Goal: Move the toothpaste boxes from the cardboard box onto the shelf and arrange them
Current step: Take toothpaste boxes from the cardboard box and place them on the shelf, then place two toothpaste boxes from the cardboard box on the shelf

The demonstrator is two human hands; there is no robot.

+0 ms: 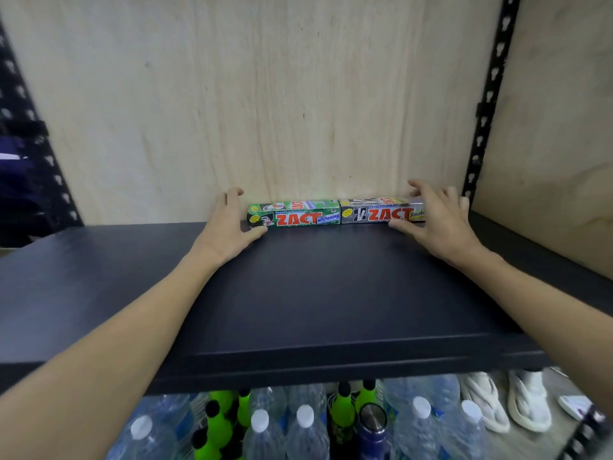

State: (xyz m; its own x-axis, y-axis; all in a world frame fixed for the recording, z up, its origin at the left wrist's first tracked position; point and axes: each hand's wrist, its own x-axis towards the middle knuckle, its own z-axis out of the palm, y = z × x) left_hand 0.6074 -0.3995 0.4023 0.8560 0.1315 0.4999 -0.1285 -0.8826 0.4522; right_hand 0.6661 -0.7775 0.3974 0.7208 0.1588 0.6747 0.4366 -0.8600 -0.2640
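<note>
Two toothpaste boxes lie end to end at the back of the black shelf, against the plywood wall. The green box is on the left and the grey box on the right. My left hand rests at the green box's left end, thumb touching its front corner, fingers spread. My right hand covers the grey box's right end, thumb on its front face, fingers apart over the top. Neither box is lifted. The cardboard box is out of view.
Black perforated uprights stand at the left and right of the shelf. Below the shelf's front edge are several water bottles, green bottles, a dark flask and pale sandals.
</note>
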